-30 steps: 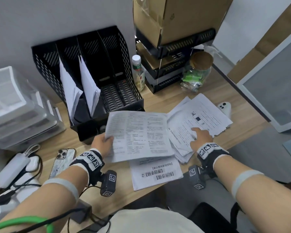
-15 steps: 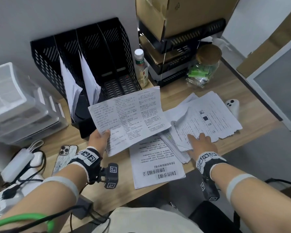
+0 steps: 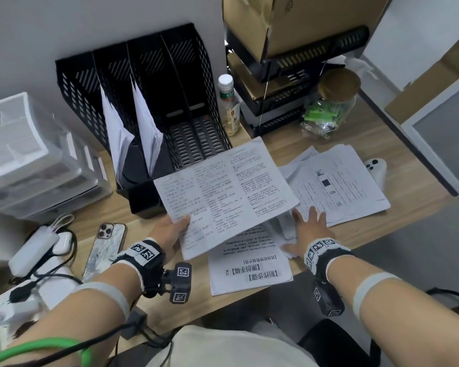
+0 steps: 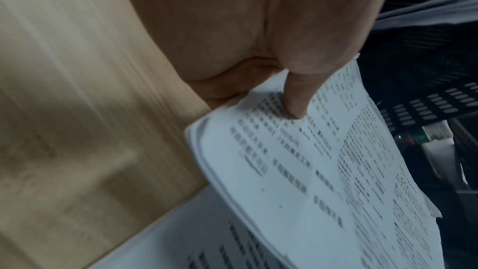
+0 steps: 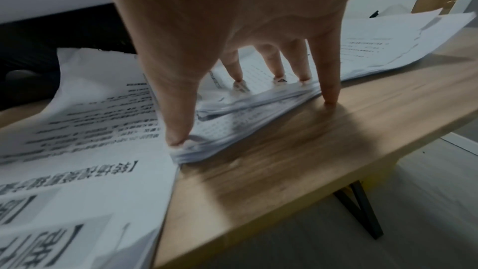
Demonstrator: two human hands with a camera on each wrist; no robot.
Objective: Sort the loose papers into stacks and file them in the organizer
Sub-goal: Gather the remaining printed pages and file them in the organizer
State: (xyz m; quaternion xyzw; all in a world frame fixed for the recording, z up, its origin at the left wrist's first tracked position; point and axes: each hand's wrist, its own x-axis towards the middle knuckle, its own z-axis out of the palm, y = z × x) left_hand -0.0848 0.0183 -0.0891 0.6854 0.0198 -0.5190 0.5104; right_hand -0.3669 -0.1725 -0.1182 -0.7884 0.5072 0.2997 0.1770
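Observation:
My left hand (image 3: 174,230) pinches the near left corner of a thin stack of printed sheets (image 3: 225,193), thumb (image 4: 296,97) on top, and holds it tilted above the desk in front of the black mesh organizer (image 3: 154,107). Two of the organizer's left slots hold upright white papers (image 3: 143,128); its right slots look empty. My right hand (image 3: 308,226) lies spread with straight fingers (image 5: 327,81) pressing down on the near edge of a loose paper pile (image 3: 339,181) at right. A sheet with bold headings (image 3: 249,268) lies flat at the desk's front edge.
A bottle (image 3: 229,107) stands right of the organizer, then black trays under a cardboard box (image 3: 302,25) and a glass jar (image 3: 329,104). A white controller (image 3: 376,168) lies beyond the pile. A phone (image 3: 105,247), chargers and clear plastic drawers (image 3: 24,154) sit at left.
My left hand lifted the stack off the desk and swung it up toward the organizer. My right hand slid toward the near edge of the right pile and spread flat.

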